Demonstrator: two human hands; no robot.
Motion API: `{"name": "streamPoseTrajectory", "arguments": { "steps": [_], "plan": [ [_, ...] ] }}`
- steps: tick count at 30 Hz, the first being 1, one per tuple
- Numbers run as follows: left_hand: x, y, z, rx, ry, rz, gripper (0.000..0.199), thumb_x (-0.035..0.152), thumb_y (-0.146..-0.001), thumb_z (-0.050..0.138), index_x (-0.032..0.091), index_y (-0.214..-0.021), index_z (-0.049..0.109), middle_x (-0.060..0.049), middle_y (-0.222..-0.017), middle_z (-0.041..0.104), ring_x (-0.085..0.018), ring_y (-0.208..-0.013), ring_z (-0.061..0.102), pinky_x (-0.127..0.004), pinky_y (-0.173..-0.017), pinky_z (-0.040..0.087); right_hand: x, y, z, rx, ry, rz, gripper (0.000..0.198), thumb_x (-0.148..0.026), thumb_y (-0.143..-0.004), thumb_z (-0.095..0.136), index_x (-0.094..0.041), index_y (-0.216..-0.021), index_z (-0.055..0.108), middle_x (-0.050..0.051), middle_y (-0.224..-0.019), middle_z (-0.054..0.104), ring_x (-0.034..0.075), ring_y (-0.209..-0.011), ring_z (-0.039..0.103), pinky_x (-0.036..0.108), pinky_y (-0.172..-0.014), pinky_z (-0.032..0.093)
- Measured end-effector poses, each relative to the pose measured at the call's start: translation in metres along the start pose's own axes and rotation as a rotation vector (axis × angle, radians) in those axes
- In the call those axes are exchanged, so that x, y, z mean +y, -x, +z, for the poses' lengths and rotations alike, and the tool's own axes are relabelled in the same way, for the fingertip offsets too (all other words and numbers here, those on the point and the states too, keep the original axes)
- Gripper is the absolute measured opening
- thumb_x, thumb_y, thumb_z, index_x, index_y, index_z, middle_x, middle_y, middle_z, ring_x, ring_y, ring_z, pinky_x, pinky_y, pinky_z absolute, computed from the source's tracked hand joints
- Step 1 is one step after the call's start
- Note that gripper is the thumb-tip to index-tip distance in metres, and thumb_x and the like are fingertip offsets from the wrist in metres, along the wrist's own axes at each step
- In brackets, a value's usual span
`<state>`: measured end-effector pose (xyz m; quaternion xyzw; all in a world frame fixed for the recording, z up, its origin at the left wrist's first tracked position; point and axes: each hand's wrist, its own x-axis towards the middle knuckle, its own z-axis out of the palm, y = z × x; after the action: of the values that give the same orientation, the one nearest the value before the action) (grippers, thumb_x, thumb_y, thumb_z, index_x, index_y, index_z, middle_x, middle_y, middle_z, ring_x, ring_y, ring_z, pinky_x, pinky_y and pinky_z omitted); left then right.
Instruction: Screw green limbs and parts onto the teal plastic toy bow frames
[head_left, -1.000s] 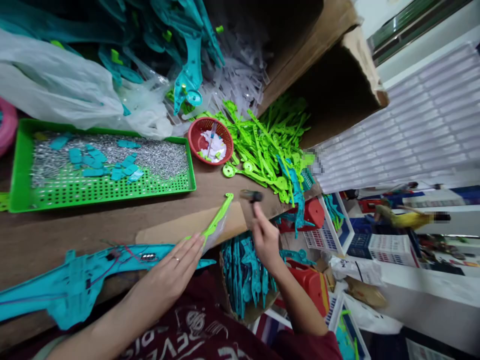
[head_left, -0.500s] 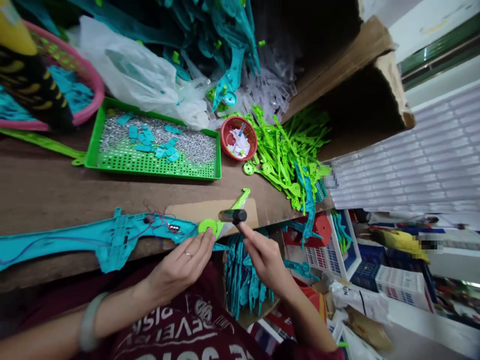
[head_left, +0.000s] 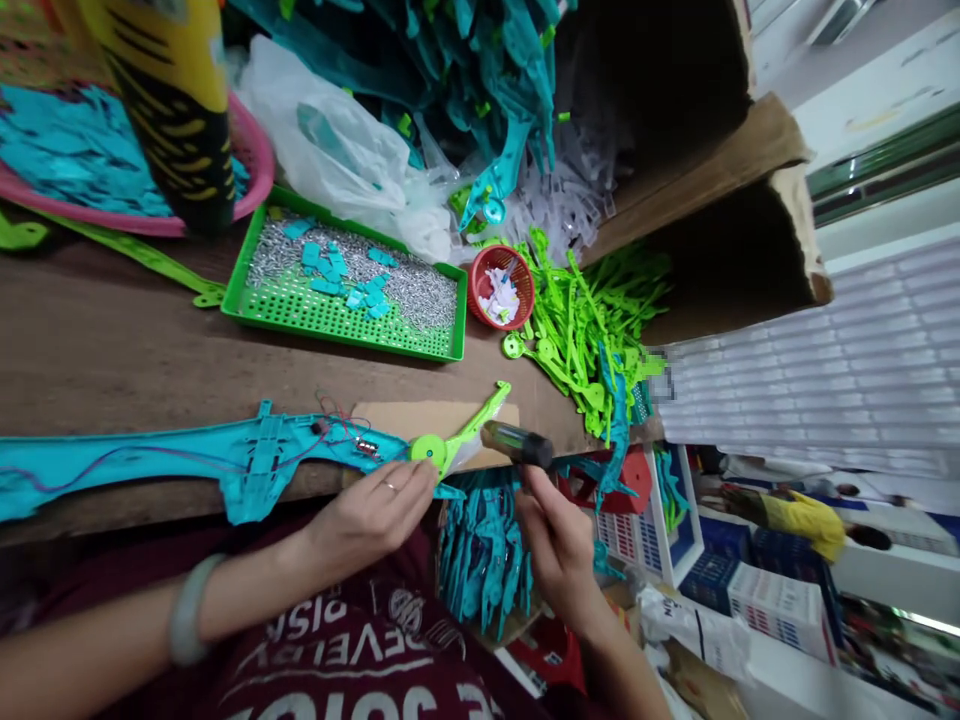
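Note:
My left hand (head_left: 386, 510) is closed at the edge of a long teal plastic shell (head_left: 255, 455), its fingertips beside a lime-green disc with an arm (head_left: 431, 450) seated at the shell's right end. A small motor-like metal piece (head_left: 366, 447) and thin red and blue wires lie inside the shell. A piece of cardboard (head_left: 382, 415) lies under this end. My right hand (head_left: 559, 535) is closed on a small mallet (head_left: 517, 442) with a dark cylindrical head and a black end. The mallet head hangs to the right of the disc, apart from it. Its handle is mostly hidden by my fingers.
Behind stand a green tray (head_left: 345, 335) of small screws and teal pieces, a red basket (head_left: 501, 290) and a lime-green arm pile (head_left: 574, 330). A yellow-and-black power driver (head_left: 176, 120) hangs over a pink basket (head_left: 259, 150). Cardboard boxes (head_left: 780, 160) stand right.
My right hand and the mallet have moved right, away from the green disc, uncovering more of its arm. My left hand stays at the shell. The whole view has shifted somewhat.

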<state>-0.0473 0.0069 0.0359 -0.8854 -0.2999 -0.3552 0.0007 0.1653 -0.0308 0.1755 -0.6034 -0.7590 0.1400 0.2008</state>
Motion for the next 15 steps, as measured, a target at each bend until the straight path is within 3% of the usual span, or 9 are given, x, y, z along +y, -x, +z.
{"name": "streamPoseTrajectory", "arguments": {
  "steps": [2, 6, 11, 13, 15],
  "plan": [
    [-0.005, -0.002, 0.001, -0.023, 0.088, -0.066, 0.028, 0.007, -0.093, 0.049, 0.008, -0.114, 0.067, -0.015, -0.111, 0.071, -0.023, -0.100, 0.066, -0.040, -0.098, 0.047, -0.003, 0.025, -0.005, 0.098, 0.031, 0.040, 0.053, -0.014, -0.095, 0.051, -0.037, -0.143, 0.050, 0.006, -0.101, 0.076, 0.023, -0.084, 0.075, 0.034, -0.072, 0.062],
    [-0.010, -0.002, 0.001, -0.065, 0.182, -0.129, 0.029, 0.007, -0.094, 0.048, 0.008, -0.117, 0.067, -0.015, -0.122, 0.069, -0.026, -0.113, 0.063, -0.043, -0.103, 0.045, -0.006, 0.072, 0.001, 0.141, -0.024, 0.164, 0.038, -0.018, -0.094, 0.052, -0.035, -0.126, 0.063, 0.006, -0.081, 0.074, 0.024, -0.067, 0.072, 0.036, -0.056, 0.060],
    [-0.020, -0.001, -0.002, -0.095, 0.224, -0.110, 0.029, 0.008, -0.096, 0.047, 0.006, -0.118, 0.066, -0.016, -0.135, 0.063, -0.030, -0.130, 0.055, -0.043, -0.104, 0.045, -0.007, 0.084, 0.019, 0.210, -0.067, 0.107, 0.042, -0.012, -0.093, 0.050, -0.039, -0.122, 0.062, 0.003, -0.071, 0.069, 0.021, -0.055, 0.065, 0.034, -0.050, 0.055],
    [-0.024, 0.000, -0.001, -0.084, 0.234, -0.071, 0.028, 0.008, -0.096, 0.048, 0.006, -0.118, 0.066, -0.017, -0.136, 0.062, -0.029, -0.131, 0.054, -0.043, -0.105, 0.045, -0.007, 0.073, 0.028, 0.109, -0.035, 0.073, 0.045, -0.013, -0.094, 0.048, -0.037, -0.129, 0.060, 0.004, -0.074, 0.069, 0.022, -0.060, 0.067, 0.034, -0.053, 0.056],
    [-0.026, 0.001, 0.001, -0.070, 0.225, -0.046, 0.027, 0.008, -0.097, 0.048, 0.006, -0.118, 0.066, -0.017, -0.135, 0.063, -0.029, -0.129, 0.057, -0.042, -0.105, 0.045, -0.007, 0.061, 0.035, -0.100, 0.015, 0.065, 0.046, -0.016, -0.096, 0.044, -0.032, -0.138, 0.055, 0.006, -0.075, 0.067, 0.022, -0.063, 0.067, 0.033, -0.054, 0.056]
  ]
}}
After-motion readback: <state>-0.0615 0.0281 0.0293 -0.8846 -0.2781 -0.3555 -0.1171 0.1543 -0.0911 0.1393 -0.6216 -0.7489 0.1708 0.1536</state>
